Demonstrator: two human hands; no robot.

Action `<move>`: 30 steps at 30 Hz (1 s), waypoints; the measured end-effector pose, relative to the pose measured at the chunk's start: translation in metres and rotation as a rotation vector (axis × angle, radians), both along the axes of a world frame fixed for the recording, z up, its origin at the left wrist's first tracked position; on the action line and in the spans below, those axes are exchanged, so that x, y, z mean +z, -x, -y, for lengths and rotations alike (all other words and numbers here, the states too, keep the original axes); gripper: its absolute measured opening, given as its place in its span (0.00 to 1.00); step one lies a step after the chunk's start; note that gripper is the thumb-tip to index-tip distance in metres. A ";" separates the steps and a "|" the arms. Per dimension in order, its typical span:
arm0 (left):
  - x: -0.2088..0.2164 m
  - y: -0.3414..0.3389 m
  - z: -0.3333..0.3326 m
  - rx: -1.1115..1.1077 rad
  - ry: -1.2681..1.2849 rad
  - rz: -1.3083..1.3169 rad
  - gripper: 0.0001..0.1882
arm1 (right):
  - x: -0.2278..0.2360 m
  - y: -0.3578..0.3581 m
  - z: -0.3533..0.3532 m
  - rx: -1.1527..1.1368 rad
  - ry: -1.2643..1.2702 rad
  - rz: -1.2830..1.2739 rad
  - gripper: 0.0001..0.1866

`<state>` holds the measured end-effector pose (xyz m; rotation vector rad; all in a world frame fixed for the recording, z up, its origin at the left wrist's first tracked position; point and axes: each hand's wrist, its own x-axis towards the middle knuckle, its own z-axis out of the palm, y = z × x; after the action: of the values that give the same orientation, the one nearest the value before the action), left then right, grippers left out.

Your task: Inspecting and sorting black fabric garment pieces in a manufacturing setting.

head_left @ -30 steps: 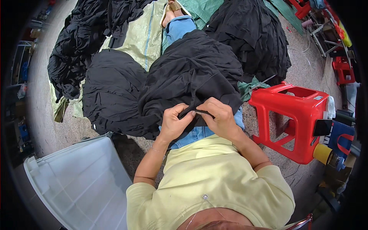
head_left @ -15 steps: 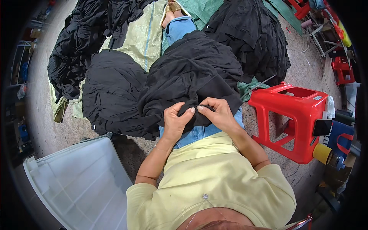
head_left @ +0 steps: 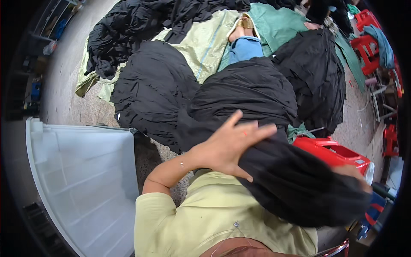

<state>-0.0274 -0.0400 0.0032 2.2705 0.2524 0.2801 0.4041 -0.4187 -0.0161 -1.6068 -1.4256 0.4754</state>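
A length of black cloth [head_left: 295, 184] stretches from my lap out to the right, blurred by motion. My right hand [head_left: 352, 172] is at its far right end and appears to grip it; its fingers are smeared and partly covered. Over the near left edge of this cloth, my left hand [head_left: 233, 145] is open with its fingers spread, holding nothing. Gathered black fabric [head_left: 252, 90] lies over my legs. Against its left side rests another rounded heap of black fabric [head_left: 150, 85].
A translucent white plastic bin [head_left: 85, 171] stands at the left. On the right, a red plastic stool [head_left: 317, 145] is partly covered by the moving cloth. More black cloth piles [head_left: 319, 77] lie beyond, by green sheeting [head_left: 278, 25] and a pale woven sheet [head_left: 207, 36].
Both hands were together pinching the black cloth over my lap. Now my right hand has swung out right with the cloth, and my left has let go and spread. The view has shifted.
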 end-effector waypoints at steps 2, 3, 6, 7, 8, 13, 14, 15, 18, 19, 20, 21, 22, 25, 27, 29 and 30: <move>-0.001 -0.009 0.010 -0.232 0.172 -0.160 0.53 | 0.004 -0.028 -0.028 -0.034 -0.080 -0.140 0.15; -0.008 -0.014 0.019 -0.307 0.297 -0.223 0.48 | 0.006 -0.045 -0.038 -0.053 -0.120 -0.208 0.16; -0.018 0.008 0.015 -0.254 0.396 -0.075 0.38 | 0.028 -0.017 -0.096 -0.044 -0.211 -0.432 0.20; -0.003 0.012 -0.014 -0.230 0.424 -0.137 0.35 | 0.050 0.045 -0.172 -0.121 -0.251 -0.478 0.21; 0.017 0.015 -0.051 -0.148 0.265 -0.374 0.31 | 0.071 0.155 -0.264 -0.198 -0.298 -0.550 0.22; 0.135 0.234 -0.273 1.179 -0.669 0.308 0.27 | 0.050 0.175 -0.324 0.140 -0.013 -0.542 0.29; 0.164 0.301 -0.311 1.399 -1.077 0.245 0.33 | 0.037 0.176 -0.327 0.149 0.056 -0.556 0.28; 0.166 0.287 -0.319 1.613 -1.429 0.042 0.41 | 0.026 0.178 -0.325 0.119 0.106 -0.581 0.27; 0.149 0.332 -0.330 1.490 -0.653 0.398 0.42 | -0.013 0.188 -0.328 0.089 0.187 -0.423 0.24; 0.120 0.327 -0.324 1.344 -0.456 0.390 0.38 | -0.019 0.191 -0.328 0.092 0.223 -0.313 0.24; 0.084 0.306 -0.314 1.323 -0.389 0.236 0.28 | -0.026 0.195 -0.327 0.085 0.264 -0.199 0.24; 0.049 0.255 -0.285 1.293 -0.263 0.187 0.18 | -0.041 0.189 -0.323 0.049 0.331 -0.124 0.29; 0.020 0.225 -0.255 1.226 -0.240 0.150 0.13 | -0.046 0.189 -0.321 0.055 0.329 -0.128 0.29; -0.063 0.143 -0.153 1.006 0.229 0.054 0.09 | -0.054 0.184 -0.313 0.086 0.364 0.444 0.43; -0.097 0.095 -0.098 0.919 0.427 0.046 0.08 | -0.054 0.176 -0.303 0.061 0.360 0.374 0.45; -0.108 0.056 -0.057 0.808 0.571 0.111 0.08 | -0.054 0.170 -0.289 -0.069 0.385 0.272 0.42; -0.104 0.041 -0.043 0.736 0.446 0.103 0.08 | -0.070 0.154 -0.279 -0.076 0.414 0.294 0.35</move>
<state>-0.0685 0.0033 -0.1005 1.6423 0.9922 0.6435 0.2504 -0.1402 -0.0861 -2.1261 -1.5430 0.5310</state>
